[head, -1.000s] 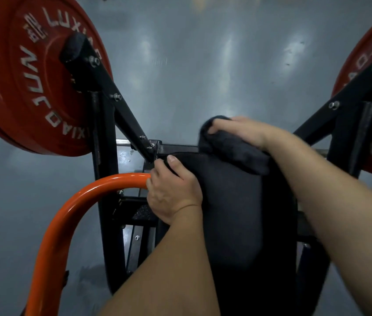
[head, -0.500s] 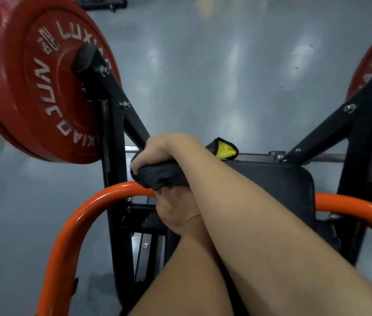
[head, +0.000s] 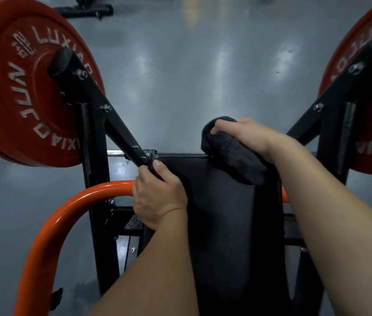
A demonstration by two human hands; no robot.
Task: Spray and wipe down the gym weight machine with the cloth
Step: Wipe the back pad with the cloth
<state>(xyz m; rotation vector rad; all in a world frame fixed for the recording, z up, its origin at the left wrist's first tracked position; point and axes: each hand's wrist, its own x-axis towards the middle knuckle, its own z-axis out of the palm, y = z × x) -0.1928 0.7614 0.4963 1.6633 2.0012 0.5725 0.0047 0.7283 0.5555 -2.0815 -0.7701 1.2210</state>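
The weight machine's black pad [head: 228, 215] runs down the middle of the view. My right hand [head: 246, 135] grips a dark folded cloth [head: 230, 151] and holds it against the pad's top edge, right of centre. My left hand [head: 157, 197] grips the pad's upper left corner, with the thumb on the pad's face, beside the orange handle bar [head: 61, 222]. No spray bottle is in view.
Red weight plates hang at the left [head: 20, 87] and the right [head: 367, 106] on black arms [head: 102, 112]. A black upright post [head: 96, 179] stands left of the pad. Grey shiny floor [head: 191, 76] lies beyond, with dark equipment at the top left.
My right hand swept the cloth from the pad's right side to its left corner over my left hand, then back to the right. My left hand kept its grip.
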